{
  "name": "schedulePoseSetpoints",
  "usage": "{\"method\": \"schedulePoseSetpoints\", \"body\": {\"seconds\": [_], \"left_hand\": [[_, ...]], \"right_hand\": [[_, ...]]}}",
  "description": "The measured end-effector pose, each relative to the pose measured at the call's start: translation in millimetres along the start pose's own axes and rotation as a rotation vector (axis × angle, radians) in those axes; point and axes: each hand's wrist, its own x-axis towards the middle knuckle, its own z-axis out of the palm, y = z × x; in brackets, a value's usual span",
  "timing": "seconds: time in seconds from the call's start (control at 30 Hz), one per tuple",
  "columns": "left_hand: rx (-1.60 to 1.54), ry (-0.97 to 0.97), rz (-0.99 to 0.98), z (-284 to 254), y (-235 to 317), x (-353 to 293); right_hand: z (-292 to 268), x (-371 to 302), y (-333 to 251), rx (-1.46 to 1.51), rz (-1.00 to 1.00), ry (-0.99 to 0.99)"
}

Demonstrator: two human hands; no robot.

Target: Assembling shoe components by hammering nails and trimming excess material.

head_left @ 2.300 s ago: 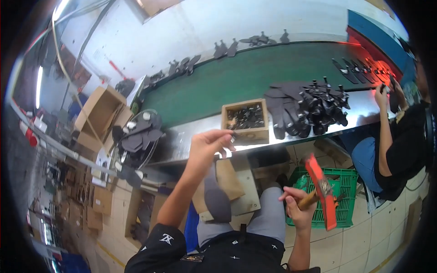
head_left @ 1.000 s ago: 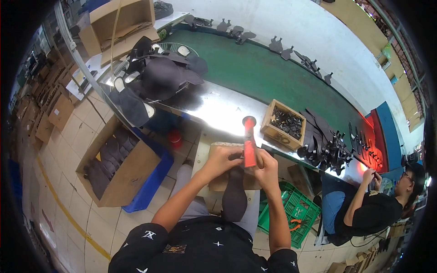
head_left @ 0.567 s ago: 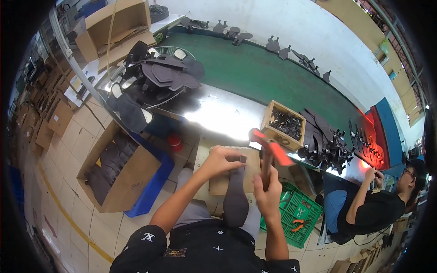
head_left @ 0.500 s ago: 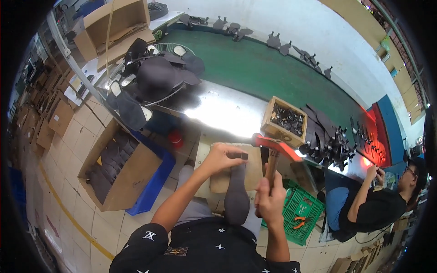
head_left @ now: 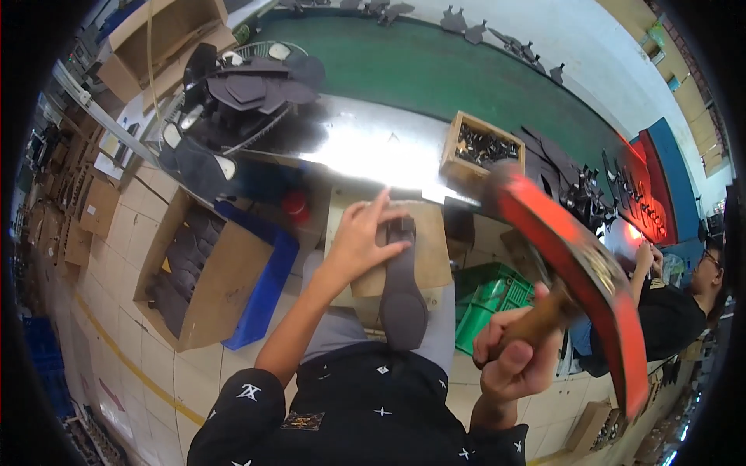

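Observation:
A dark grey shoe insole (head_left: 402, 311) lies lengthwise on a pale board (head_left: 432, 264) in front of me, its wide end toward my body. A small dark piece (head_left: 406, 224) sits at its narrow far end. My left hand (head_left: 359, 241) is spread around that far end, thumb by the insole and fingers apart. Raised high on the right is a hammer (head_left: 571, 260) with a red head, large and close to the view. My right hand (head_left: 524, 349) is closed round its wooden handle.
A wooden box (head_left: 453, 159) of small metal parts stands on the metal-edged bench (head_left: 357, 132). A wire basket (head_left: 268, 128) of dark pieces is at the left. Below are a carton (head_left: 225, 291) of soles and a green crate (head_left: 475, 311). A person (head_left: 660, 318) works at the right.
The hammer has swung up and right, away from the insole. My left fingers have spread from their pinch at the insole's far end. The view has shifted slightly.

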Motion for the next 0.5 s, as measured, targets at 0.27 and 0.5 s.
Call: {"method": "schedulePoseSetpoints", "body": {"seconds": [0.27,0.5], "left_hand": [[0.113,-0.006,-0.054,0.9,1.4,-3.8],[0.161,-0.001,-0.012,-1.9,3.9,-6.2]], "right_hand": [[-4.4,10.5,20.2,-0.640,-0.280,-0.049],[-4.0,-2.5,40.0,-0.481,0.034,-0.108]]}}
